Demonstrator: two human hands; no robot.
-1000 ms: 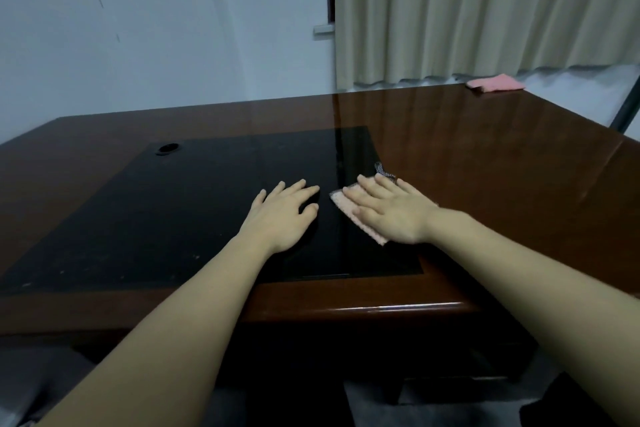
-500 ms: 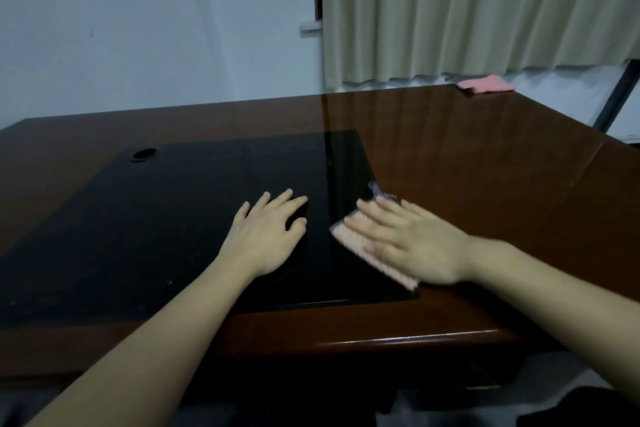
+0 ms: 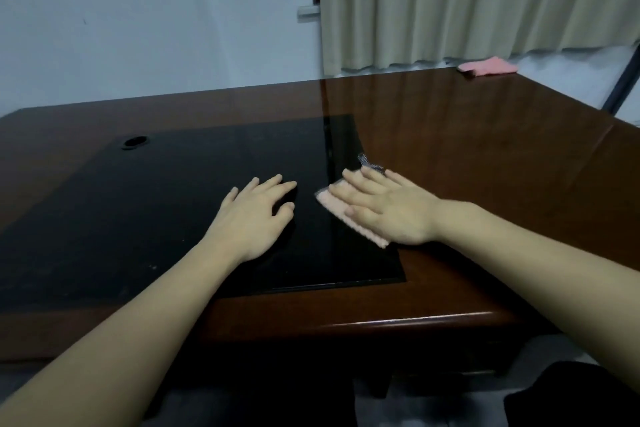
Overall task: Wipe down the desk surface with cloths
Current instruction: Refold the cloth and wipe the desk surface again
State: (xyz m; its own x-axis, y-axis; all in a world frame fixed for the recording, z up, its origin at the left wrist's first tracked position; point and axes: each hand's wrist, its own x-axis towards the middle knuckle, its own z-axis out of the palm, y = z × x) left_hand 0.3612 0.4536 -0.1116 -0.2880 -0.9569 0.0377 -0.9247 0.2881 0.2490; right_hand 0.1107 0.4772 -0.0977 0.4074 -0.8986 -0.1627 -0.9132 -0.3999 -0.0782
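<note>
1. Two hands lie on the bench (image 3: pixel 485 156), and we see both from above with bare forearms reaching in from the near edge.
2. We see the right hand (image 3: pixel 384 206) laid flat, fingers straight and spread, pressing down on a pale pink cloth (image 3: pixel 330 204); it grasps nothing, only bears on the fabric.
3. We find that cloth at the right edge of the black panel (image 3: pixel 156 204) set into the bench top, partly over the panel and partly over the brown wood, with its left and near edges showing past the palm.
4. We notice a small grey, netted bit of fabric (image 3: pixel 365 160) sticking out just beyond the fingertips; whether it belongs to the same cloth we cannot tell.
5. We see the left hand (image 3: pixel 254 220) released, resting palm down on the black panel, fingers slightly arched, just beside the cloth but apart from it.
6. We spot a second pink cloth (image 3: pixel 488 66) well apart, at the far right corner of the bench, below the curtain (image 3: pixel 467 0).
7. We see a round hole (image 3: pixel 135 141) near the panel's far left corner.
</note>
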